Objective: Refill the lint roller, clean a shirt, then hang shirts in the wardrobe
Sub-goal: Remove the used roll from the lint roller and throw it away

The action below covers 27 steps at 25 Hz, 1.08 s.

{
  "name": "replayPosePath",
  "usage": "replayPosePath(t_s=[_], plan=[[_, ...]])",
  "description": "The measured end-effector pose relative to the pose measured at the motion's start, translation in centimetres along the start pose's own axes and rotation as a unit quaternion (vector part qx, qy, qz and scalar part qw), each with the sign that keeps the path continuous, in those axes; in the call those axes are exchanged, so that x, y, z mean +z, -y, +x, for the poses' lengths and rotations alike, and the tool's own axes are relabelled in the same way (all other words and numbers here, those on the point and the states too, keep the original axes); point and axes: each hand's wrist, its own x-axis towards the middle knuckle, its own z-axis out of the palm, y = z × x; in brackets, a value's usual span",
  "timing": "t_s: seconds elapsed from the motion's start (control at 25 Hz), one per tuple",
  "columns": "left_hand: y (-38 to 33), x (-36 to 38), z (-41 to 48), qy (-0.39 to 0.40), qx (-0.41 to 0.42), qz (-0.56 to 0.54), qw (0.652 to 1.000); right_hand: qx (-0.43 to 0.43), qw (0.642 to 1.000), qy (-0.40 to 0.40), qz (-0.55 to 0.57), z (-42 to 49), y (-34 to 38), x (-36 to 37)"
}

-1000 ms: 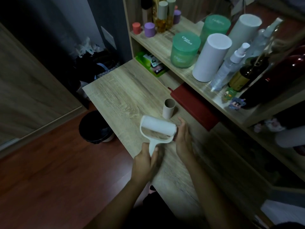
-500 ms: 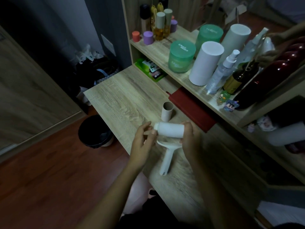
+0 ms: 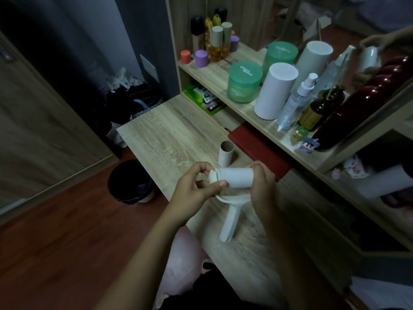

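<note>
Fingers [image 3: 220,183] of left hand [image 3: 191,191] pinch white roller [image 3: 234,177] end; right hand [image 3: 261,186] grips other (roll crosswise, handle [image 3: 230,222] toward person).

Both our forearms reach forward, our left hand [image 3: 192,189] pinching one end of the roll [image 3: 235,179], our right hand [image 3: 262,186] wrapped round the other.

Left forearm [image 3: 143,260] & right forearm [image 3: 286,253] are bare up to the bottom edge of the frame. Left hand [image 3: 192,186] & right hand [image 3: 261,186] are uncovered too. Thumbnail [image 3: 223,184] on the left hand is cut short. Lower centre, between the 2 arms: pale pink cloth [image 3: 178,260], garment type unclear. Under it, at the bottom edge: black cloth [image 3: 214,289], creased.
</note>
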Motion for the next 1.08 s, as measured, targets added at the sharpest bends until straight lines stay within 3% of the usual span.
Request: replayPosePath(t_s=[0.16, 0.28, 0.36, 0.48, 0.76, 0.92, 1.08], plan=[[-0.3, -0.3, -0.5, 0.054, -0.024, -0.098, 0.993, -0.043, 0.999, 0.028, -0.006, -0.7, 1.2, -0.2], [-0.4, 0.5, -0.5, -0.024, 0.009, -0.077, 0.997, -0.067, 0.997, 0.019, -0.011, -0.9, 1.5, -0.2], [-0.6, 0.7, -0.3, -0.075, 0.061, 0.007, 0.995, -0.066, 0.998, 0.007, -0.008, -1.1, 1.4, 0.1], [-0.6, 0.9, -0.1, -0.087, 0.122, 0.160, 0.976, -0.066, 0.998, -0.007, -0.002, -1.5, 1.2, 0.4], [-0.4, 2.5, -0.8, -0.220, 0.093, 0.092, 0.967, -0.061, 0.998, -0.005, 0.014, -2.6, 1.4, 0.5], [-1.4, 2.3, -1.1, -0.165, 0.104, 0.097, 0.976, -0.081, 0.997, 0.007, 0.007, -2.5, 1.8, 0.0], [-1.3, 2.1, -1.1, -0.108, 0.070, 0.034, 0.991, -0.096, 0.994, 0.041, -0.022, -2.1, 2.1, -0.5]])
